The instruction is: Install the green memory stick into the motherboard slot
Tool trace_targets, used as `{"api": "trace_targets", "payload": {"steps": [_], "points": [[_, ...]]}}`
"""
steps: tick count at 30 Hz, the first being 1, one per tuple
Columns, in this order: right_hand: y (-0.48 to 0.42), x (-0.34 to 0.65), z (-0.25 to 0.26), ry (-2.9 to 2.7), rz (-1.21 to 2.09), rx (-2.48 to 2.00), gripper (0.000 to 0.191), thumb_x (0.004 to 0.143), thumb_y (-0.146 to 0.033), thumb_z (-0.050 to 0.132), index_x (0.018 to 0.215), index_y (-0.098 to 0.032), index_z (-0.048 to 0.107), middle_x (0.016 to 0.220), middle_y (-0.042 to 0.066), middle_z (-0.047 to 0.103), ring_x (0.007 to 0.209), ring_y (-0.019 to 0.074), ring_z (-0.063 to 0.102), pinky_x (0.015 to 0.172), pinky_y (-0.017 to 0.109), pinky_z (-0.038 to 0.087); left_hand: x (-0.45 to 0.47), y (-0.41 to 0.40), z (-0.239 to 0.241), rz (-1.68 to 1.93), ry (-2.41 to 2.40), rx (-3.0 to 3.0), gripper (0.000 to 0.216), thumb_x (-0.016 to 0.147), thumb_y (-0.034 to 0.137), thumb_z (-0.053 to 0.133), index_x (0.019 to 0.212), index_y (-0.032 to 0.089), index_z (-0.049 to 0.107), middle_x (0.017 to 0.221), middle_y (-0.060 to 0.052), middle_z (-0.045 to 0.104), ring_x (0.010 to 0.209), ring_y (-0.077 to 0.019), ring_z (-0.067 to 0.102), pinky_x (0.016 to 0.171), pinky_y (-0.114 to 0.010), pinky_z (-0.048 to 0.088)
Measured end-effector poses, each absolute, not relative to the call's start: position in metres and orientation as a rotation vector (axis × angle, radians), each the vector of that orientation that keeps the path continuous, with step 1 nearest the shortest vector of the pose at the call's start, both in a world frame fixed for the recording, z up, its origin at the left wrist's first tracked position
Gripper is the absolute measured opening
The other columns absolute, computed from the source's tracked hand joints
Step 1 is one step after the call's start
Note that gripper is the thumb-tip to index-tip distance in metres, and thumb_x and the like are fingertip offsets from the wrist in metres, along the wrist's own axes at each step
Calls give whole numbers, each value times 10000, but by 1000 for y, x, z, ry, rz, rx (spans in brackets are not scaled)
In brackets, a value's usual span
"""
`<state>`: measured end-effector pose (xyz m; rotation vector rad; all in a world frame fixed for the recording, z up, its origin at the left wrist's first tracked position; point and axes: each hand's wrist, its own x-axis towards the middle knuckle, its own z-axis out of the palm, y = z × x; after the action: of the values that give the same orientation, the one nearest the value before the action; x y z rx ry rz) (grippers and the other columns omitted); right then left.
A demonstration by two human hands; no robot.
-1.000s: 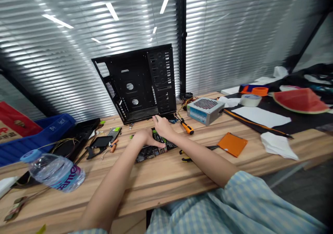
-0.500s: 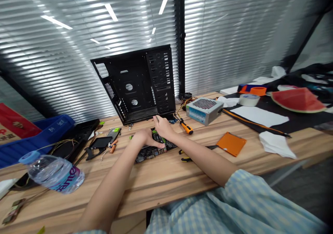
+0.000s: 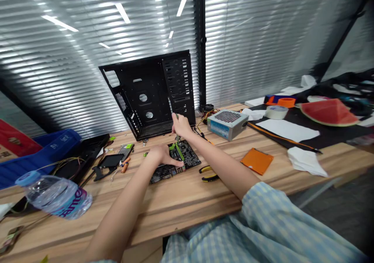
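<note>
A black motherboard (image 3: 191, 157) with bright green slots lies on the wooden table in front of me. My left hand (image 3: 163, 156) spans its left part, thumb stretched across the board near the port edge and the other fingers mostly hidden; it holds the board down. Above the slots, my right hand (image 3: 181, 126) is closed around a thin dark green stick (image 3: 177, 137), held nearly upright. The stick's top end pokes out over the fist, and its lower end reaches down near the slots. Its exact kind is too small to make out.
Behind the board stands a black computer case (image 3: 152, 93). A power supply (image 3: 228, 123), yellow-black pliers (image 3: 209, 174) and an orange plate (image 3: 257, 161) lie to the right. On the left are a water bottle (image 3: 57, 195), a blue bin (image 3: 67, 140) and loose parts.
My right hand has risen off the board, bringing the green stick up with it and uncovering the green slots. My left hand stays on the board. The view has shifted slightly.
</note>
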<state>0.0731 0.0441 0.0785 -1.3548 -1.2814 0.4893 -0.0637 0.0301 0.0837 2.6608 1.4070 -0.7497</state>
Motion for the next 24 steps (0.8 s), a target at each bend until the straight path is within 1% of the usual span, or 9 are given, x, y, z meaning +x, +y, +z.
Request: {"api": "trace_targets", "payload": {"steps": [2, 4, 7, 12, 19, 24], "points": [[44, 76, 87, -1260, 537, -1306, 462, 1037, -474, 325, 721, -210, 533, 459, -9, 566, 441, 160, 595, 554, 246, 467, -64, 29, 85, -740, 1399, 2650, 1196, 477, 988, 504, 1320, 148, 619, 1315, -185, 627, 1177, -363, 616, 961, -356, 500], [41, 76, 87, -1271, 539, -1279, 467, 1032, -486, 336, 699, -213, 517, 448, -13, 562, 434, 158, 595, 548, 243, 466, -64, 28, 86, -712, 1409, 2639, 1219, 476, 981, 518, 1342, 127, 598, 1329, -192, 616, 1187, -363, 609, 962, -356, 500], [33, 71, 74, -1323, 505, -1265, 446, 1037, -458, 347, 690, -219, 493, 440, -27, 551, 450, 144, 593, 582, 230, 456, -65, 28, 87, -693, 1422, 2636, 1246, 472, 980, 526, 1329, 79, 598, 1305, -216, 625, 1180, -376, 609, 960, -372, 502], [30, 65, 43, -1359, 456, -1320, 384, 1044, -394, 360, 718, -226, 471, 479, -41, 545, 491, 132, 588, 585, 219, 416, -65, 31, 84, -702, 1398, 2615, 1236, 469, 981, 526, 1318, 86, 605, 1278, -222, 640, 1148, -380, 623, 948, -399, 508], [38, 66, 34, -1315, 468, -1364, 363, 1042, -386, 362, 740, -227, 483, 509, -29, 551, 532, 152, 605, 603, 231, 426, -65, 31, 84, -706, 1392, 2634, 1225, 471, 979, 522, 1317, 98, 608, 1276, -216, 643, 1151, -380, 622, 938, -389, 512], [38, 67, 36, -1289, 505, -1384, 366, 1044, -385, 354, 774, -211, 530, 524, -17, 571, 549, 162, 622, 618, 234, 437, -66, 30, 84, -689, 1405, 2627, 1186, 465, 979, 523, 1254, 104, 651, 1222, -211, 674, 1101, -377, 645, 909, -393, 524]]}}
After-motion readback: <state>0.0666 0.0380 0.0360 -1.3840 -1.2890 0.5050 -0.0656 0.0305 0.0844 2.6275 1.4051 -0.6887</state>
